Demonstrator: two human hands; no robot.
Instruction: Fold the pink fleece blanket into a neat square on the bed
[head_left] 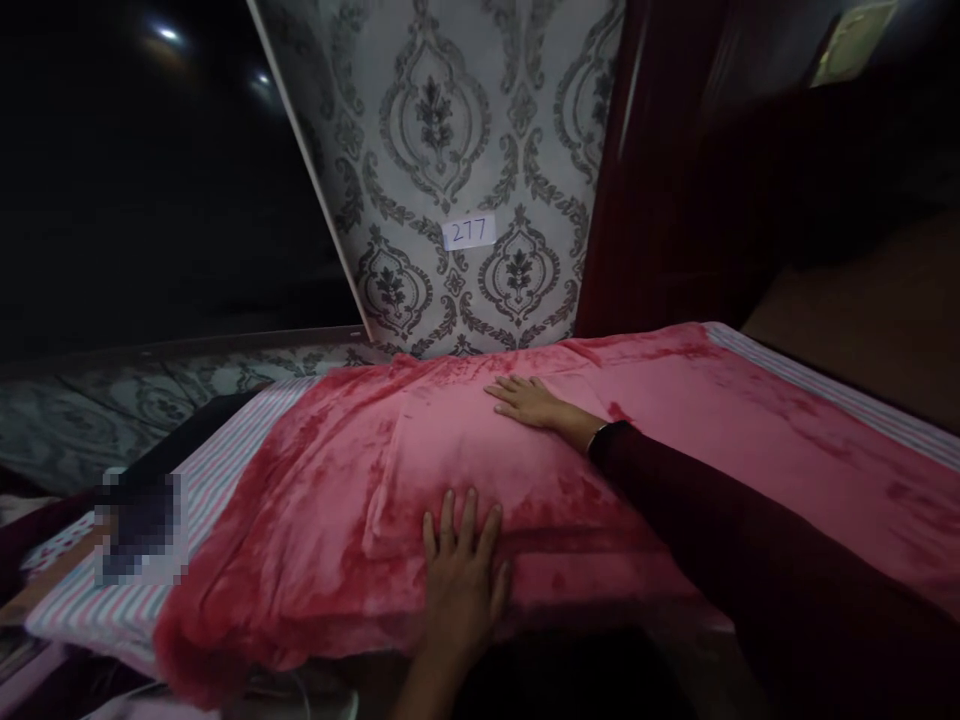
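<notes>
A plush pink-red blanket [315, 500] is spread over a surface in front of me. On it lies a folded piece of the same plush cloth [450, 440], its corner and front edge showing at the left. My left hand [461, 565] rests near the front edge of this folded part, fingers stretched and spread. Farther back, my right hand [527, 400] lies flat on top of the fold, reaching across from the right in a dark sleeve. Neither hand grips anything.
Striped cloth [247, 440] shows beneath the blanket at the left, and again along the right edge. Patterned wallpaper [435, 120] with a paper label [469, 231] reading 277 stands behind. A large dark screen [150, 180] is at the left, a dark red panel [667, 180] at the right.
</notes>
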